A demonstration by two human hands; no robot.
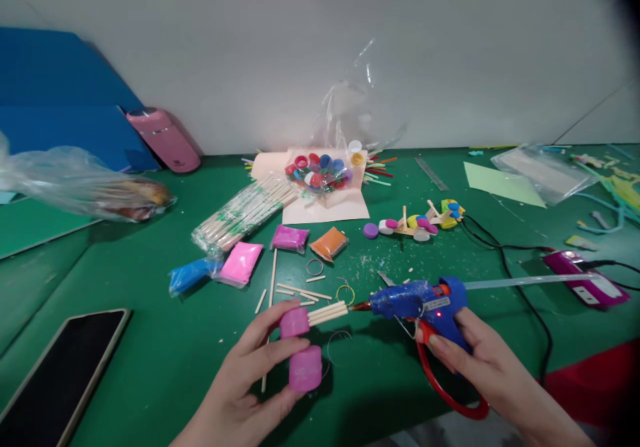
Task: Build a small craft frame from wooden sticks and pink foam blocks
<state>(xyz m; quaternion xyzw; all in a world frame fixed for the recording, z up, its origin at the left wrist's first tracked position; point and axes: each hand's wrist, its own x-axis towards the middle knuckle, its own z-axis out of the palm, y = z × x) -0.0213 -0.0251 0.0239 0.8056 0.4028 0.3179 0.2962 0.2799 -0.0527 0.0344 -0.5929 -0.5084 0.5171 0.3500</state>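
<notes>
When checked from the fingers outward, shows the left hand (pixel 250 367) partly spread, holding an upper pink cap (pixel 295 323) between two fingers and a lower pink cap (pixel 305 369) between finger and thumb. Presents both as rounded and smooth. Shows pale sticks (pixel 329 313), bundled side by side, projecting from the upper pink cap to the nozzle (pixel 362 306) of a blue glue gun (pixel 407 299), gripped by the right hand (pixel 477 350). Cannot confirm nozzle contact.
</notes>
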